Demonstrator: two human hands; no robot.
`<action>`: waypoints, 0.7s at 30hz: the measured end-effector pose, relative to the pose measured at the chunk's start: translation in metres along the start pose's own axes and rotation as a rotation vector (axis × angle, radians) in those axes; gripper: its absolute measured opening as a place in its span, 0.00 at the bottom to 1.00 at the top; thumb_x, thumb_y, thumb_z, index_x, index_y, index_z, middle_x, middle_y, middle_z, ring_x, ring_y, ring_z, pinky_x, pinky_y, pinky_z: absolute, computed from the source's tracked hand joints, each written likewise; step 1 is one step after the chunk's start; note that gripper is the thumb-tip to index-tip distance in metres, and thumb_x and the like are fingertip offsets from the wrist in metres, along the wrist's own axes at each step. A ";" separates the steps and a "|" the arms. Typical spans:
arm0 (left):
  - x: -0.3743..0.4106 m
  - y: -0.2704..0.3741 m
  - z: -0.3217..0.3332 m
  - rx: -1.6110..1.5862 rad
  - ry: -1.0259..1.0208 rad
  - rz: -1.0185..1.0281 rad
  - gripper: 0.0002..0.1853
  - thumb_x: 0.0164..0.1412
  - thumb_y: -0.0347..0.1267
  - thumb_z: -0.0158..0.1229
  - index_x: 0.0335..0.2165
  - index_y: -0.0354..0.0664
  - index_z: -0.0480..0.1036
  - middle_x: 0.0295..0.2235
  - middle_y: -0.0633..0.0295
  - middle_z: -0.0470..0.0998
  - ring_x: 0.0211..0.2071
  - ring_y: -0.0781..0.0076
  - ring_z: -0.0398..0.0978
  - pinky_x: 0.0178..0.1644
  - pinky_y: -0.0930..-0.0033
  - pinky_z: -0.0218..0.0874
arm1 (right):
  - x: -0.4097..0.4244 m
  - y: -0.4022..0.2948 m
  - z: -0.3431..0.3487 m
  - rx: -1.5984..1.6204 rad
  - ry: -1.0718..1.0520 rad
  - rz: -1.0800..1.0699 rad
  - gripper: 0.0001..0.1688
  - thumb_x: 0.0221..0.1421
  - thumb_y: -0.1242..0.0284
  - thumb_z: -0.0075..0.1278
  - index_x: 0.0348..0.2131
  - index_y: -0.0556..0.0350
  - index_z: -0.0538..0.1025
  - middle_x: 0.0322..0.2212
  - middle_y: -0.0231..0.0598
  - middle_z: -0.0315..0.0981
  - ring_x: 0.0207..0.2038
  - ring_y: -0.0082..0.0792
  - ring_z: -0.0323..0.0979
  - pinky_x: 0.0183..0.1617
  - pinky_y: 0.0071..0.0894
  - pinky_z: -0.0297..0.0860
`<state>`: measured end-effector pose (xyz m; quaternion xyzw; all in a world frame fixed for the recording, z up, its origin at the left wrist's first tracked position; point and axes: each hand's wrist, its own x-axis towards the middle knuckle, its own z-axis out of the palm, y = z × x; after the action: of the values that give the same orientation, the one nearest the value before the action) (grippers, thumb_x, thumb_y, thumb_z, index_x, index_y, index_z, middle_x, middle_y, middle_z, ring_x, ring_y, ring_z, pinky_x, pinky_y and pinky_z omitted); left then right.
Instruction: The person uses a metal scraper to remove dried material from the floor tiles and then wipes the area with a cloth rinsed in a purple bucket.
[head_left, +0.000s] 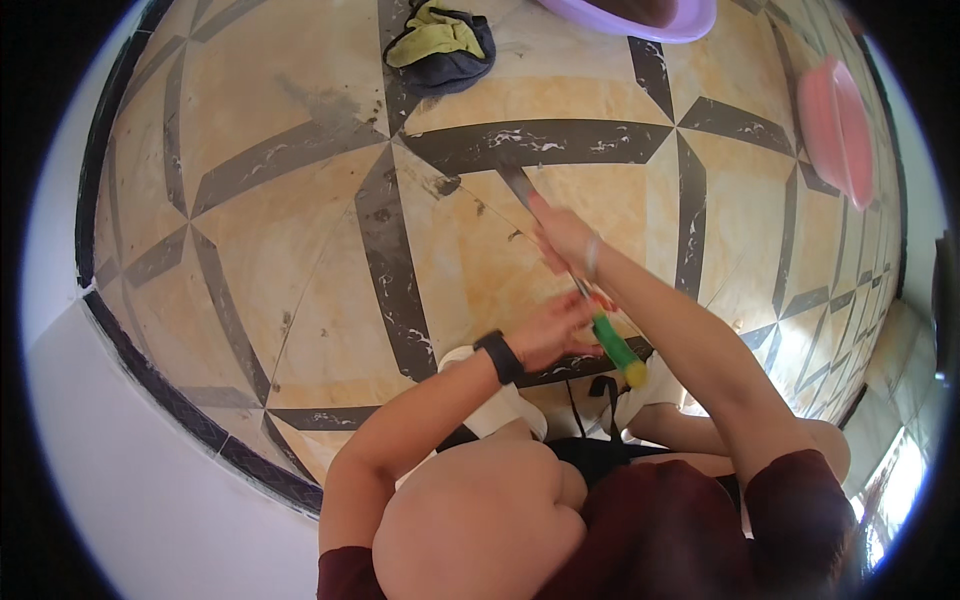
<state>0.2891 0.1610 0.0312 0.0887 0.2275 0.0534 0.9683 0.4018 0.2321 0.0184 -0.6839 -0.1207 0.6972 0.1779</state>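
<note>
A slim metal hand tool, apparently a scraper, slants over the tiled floor. Its green handle (615, 341) ends in a yellow cap and points toward my body; its flat dark far end (516, 182) is motion-blurred. My right hand (566, 231) grips the metal part near that far end. Beside the top of the handle is my left hand (553, 330), with a black band on its wrist. Its fingers reach across the shaft and its thumb stands apart, but blur hides how firmly they touch it. Dark dirt smudges (448, 185) mark the floor left of the tool.
A crumpled grey and yellow cloth (442, 56) lies ahead on the floor. A purple basin (664, 31) holding murky liquid stands at the top edge, a pink basin (836, 131) at the right. A white wall with dark skirting (202, 427) borders the left.
</note>
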 end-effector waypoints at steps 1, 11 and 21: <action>-0.006 -0.014 0.007 0.018 -0.042 -0.075 0.15 0.61 0.40 0.43 0.42 0.45 0.61 0.43 0.62 0.69 0.48 0.71 0.64 0.47 0.59 0.61 | -0.014 0.026 -0.007 -0.032 0.033 0.042 0.33 0.52 0.42 0.33 0.11 0.45 0.55 0.06 0.24 0.45 0.05 0.21 0.42 0.08 0.23 0.40; -0.005 -0.103 -0.012 -0.038 -0.310 -0.097 0.16 0.61 0.38 0.43 0.46 0.43 0.63 0.45 0.63 0.67 0.49 0.71 0.63 0.51 0.66 0.57 | -0.050 0.100 0.006 -0.072 0.062 0.234 0.33 0.50 0.40 0.35 0.11 0.44 0.52 0.06 0.20 0.42 0.07 0.16 0.40 0.09 0.20 0.37; -0.016 -0.074 0.006 -0.025 -0.154 -0.109 0.17 0.60 0.38 0.45 0.45 0.40 0.62 0.41 0.63 0.70 0.45 0.70 0.66 0.49 0.66 0.58 | -0.033 0.093 0.004 -0.292 0.091 0.133 0.40 0.52 0.43 0.31 0.13 0.63 0.66 0.08 0.43 0.60 0.10 0.33 0.61 0.14 0.36 0.57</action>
<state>0.2823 0.0855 0.0286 0.0678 0.1562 -0.0034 0.9854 0.3904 0.1346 0.0108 -0.7398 -0.1672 0.6507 0.0353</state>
